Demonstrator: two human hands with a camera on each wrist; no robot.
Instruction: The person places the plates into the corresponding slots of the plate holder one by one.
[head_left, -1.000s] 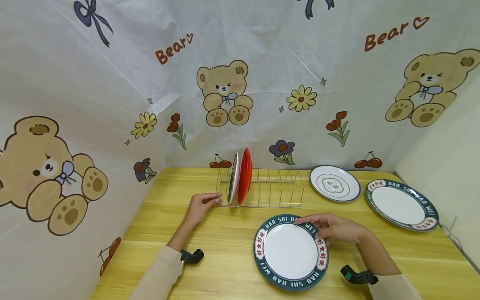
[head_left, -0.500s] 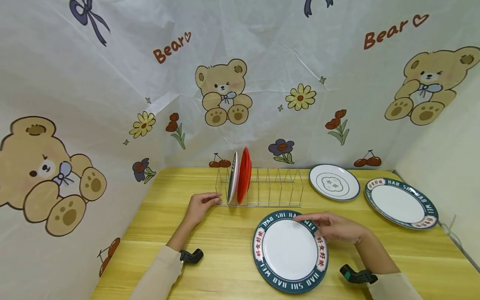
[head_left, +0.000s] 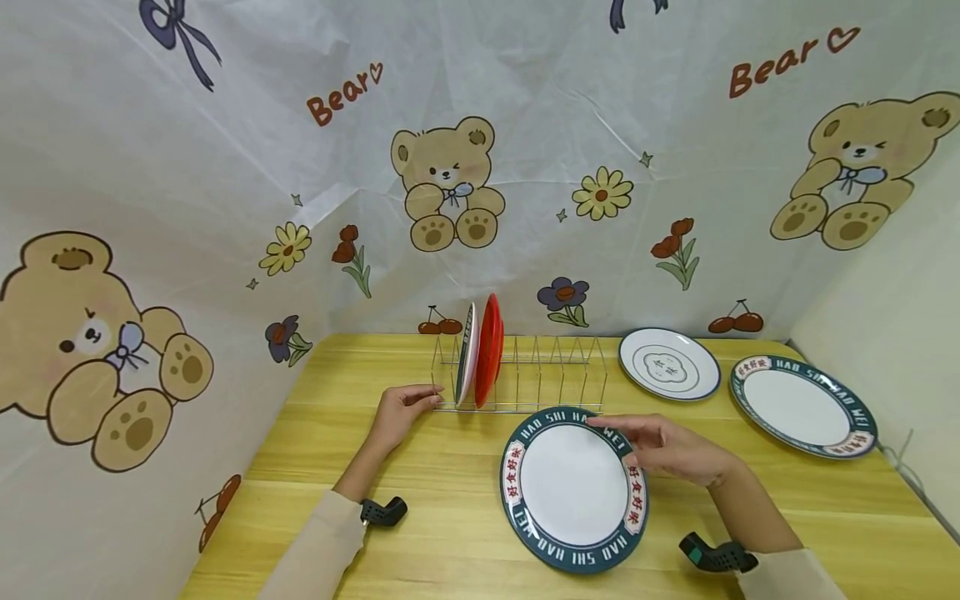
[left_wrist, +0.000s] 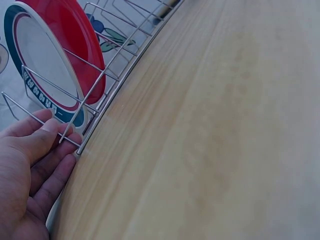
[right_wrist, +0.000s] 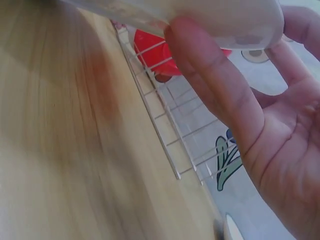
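A wire dish rack (head_left: 555, 408) stands at the back middle of the table. My left hand (head_left: 401, 417) pinches its left end wire; in the left wrist view thumb and fingertips close round that wire. In the rack's left slots stand a green-rimmed white plate (head_left: 467, 358) and a red plate (head_left: 490, 354), both on edge. In front of the rack, my right hand (head_left: 671, 450) grips a round white plate (head_left: 573, 483) with a dark green lettered rim by its upper right edge. The right wrist view shows the plate's pale underside (right_wrist: 225, 20) between thumb and fingers, raised over the table.
Right of the rack lies a white plate with a thin blue rim (head_left: 669, 365). Farther right, near the side wall, lies another green-rimmed plate (head_left: 804, 408). A bear-print cloth (head_left: 525, 167) hangs behind the table (head_left: 450, 517). A cable (head_left: 903, 471) runs along the right edge.
The plate in my right hand has moved slightly up and left toward the rack and turned a little. My left hand stays on the rack's end.
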